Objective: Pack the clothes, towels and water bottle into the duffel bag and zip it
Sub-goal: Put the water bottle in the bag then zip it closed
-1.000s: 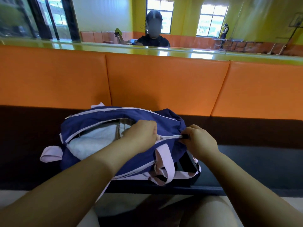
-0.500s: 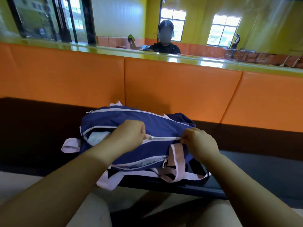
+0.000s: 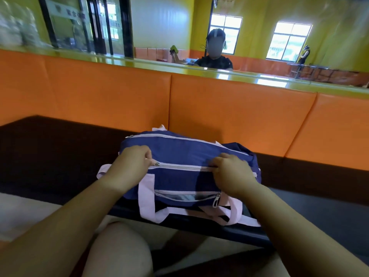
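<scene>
While the left hand [image 3: 133, 160] pinches the slider [image 3: 156, 164] at the left end of the main zipper [image 3: 183, 167], the right hand [image 3: 229, 171] curls round the fabric of the navy duffel bag [image 3: 185, 148] at the zipper's other end, bracing it. The bag rests on a dark bench [image 3: 60, 156] below an orange padded backrest [image 3: 99, 100], with its pink handles [image 3: 146, 196] hanging over the bench's near edge.

Between the 2 hands the zipper looks closed. No clothes, towels or water bottle show, so they are presumably packed inside. The step in hand appears to be the last 1, zipping up.

Left fingers hide the end of the track, so whether the slider has reached its stop cannot be told. If any track is left, the next move calls for a short, level tug leftward against the right hand's hold before both hands let go. The front pocket zipper [image 3: 187, 196] seems to gape slightly and may want checking.
</scene>
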A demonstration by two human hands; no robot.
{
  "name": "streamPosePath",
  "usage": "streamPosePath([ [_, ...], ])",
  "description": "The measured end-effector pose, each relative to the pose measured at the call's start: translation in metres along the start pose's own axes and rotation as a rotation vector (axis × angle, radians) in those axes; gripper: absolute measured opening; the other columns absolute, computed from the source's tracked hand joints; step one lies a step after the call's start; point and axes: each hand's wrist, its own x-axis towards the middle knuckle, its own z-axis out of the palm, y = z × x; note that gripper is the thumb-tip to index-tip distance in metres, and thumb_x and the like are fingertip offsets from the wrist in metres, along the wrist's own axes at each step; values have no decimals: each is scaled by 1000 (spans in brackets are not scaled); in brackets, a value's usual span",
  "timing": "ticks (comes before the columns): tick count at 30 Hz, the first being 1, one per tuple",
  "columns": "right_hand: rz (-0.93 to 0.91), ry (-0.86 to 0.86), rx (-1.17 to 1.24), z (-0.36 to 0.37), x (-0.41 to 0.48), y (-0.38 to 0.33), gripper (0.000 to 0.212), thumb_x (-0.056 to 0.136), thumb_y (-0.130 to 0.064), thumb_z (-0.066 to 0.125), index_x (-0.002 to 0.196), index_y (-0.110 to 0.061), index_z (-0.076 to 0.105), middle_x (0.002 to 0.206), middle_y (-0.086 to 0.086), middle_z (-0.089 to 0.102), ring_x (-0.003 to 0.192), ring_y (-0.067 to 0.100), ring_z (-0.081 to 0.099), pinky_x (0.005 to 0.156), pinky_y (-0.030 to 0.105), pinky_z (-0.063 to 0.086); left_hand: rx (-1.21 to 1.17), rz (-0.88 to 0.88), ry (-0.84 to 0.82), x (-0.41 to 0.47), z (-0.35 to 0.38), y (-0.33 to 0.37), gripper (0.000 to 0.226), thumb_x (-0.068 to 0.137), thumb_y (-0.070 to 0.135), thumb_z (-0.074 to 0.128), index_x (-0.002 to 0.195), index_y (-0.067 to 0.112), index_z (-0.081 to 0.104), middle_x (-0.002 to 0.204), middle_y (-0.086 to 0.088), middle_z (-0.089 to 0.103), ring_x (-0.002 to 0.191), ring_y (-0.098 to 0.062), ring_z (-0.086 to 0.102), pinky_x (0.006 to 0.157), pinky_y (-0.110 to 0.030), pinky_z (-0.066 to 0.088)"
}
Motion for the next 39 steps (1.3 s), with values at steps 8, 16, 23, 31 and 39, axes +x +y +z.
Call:
streamPosePath([
  [8, -58, 166, 68, 23, 11, -9, 20, 90, -37, 58, 95, -18, 58, 98, 3, 58, 98, 31, 56, 66, 34, 31, 110, -26, 218, 1, -15, -38, 12, 88, 8, 57, 76, 9, 60, 82, -4, 52, 73, -20, 52, 63, -34, 42],
  [16, -49, 312, 78, 36, 7, -7, 17, 86, -32, 64, 90, -16, 65, 91, 4, 65, 89, 34, 59, 63, 35, 34, 67, -181, 257, 0, -25, -74, 12, 85, 14, 62, 74, 11, 60, 85, -10, 59, 78, -29, 58, 64, -36, 46],
  [23, -85, 361, 149, 50, -21, 11, 33, 66, -18, 84, 96, -15, 69, 89, 8, 64, 82, 39, 58, 62, 44, 49, 186, -65, 281, -18, 4, -46, 17, 85, 25, 64, 101, 18, 63, 110, -6, 50, 109, -30, 40, 89, -42, 38],
  [31, 34, 568, 125, 74, -64, 44, 34, 75, -20, 67, 104, -6, 58, 111, 16, 60, 98, 28, 42, 86, 38, 38, 135, 364, 120, -53, 73, 23, 14, 85, 34, 61, 91, 22, 65, 97, 3, 57, 99, -22, 50, 82, -39, 43],
  [39, -75, 339, 75, 67, -71, 71, 53, 65, -17, 81, 110, -23, 54, 130, -1, 56, 109, 28, 48, 78, 46, 52, 469, 448, -129, -51, 135, 79, 37, 89, 43, 53, 110, 14, 59, 113, -6, 59, 108, -30, 53, 85, -38, 40],
])
